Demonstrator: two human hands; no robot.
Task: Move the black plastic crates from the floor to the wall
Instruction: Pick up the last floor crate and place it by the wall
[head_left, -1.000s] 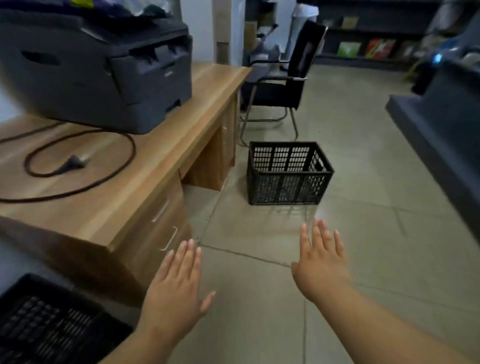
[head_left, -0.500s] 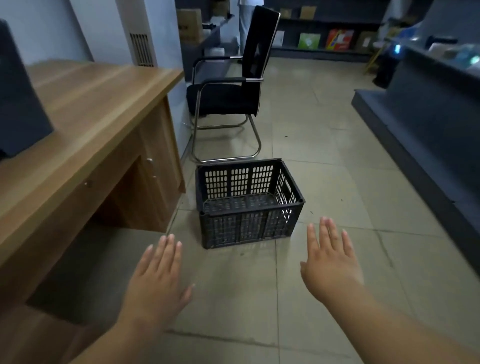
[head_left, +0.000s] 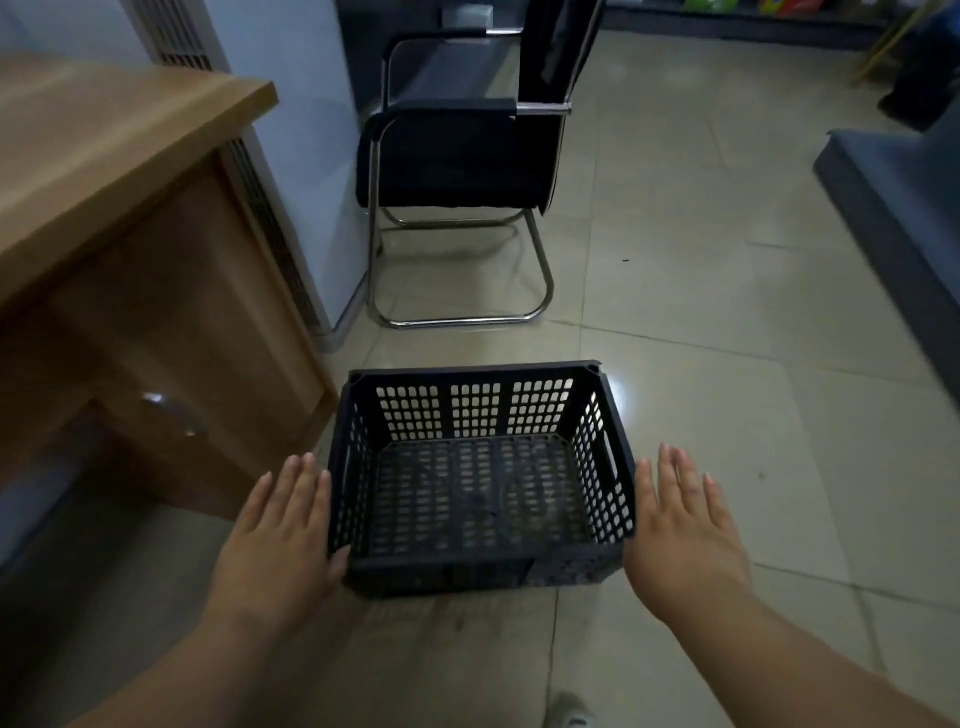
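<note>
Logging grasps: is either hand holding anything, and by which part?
Nothing held. Left hand and right hand are open, flanking the crate.

You have one view only, from the camera on your head, wide-angled and tipped steeply forward and down. It looks over your forearms at the floor just ahead, close enough that the crate fills the lower middle. Your left hand and right hand enter from the bottom edge. The desk runs up the left side, the chair stands farther ahead, and straight lines bow toward the frame's edges.
</note>
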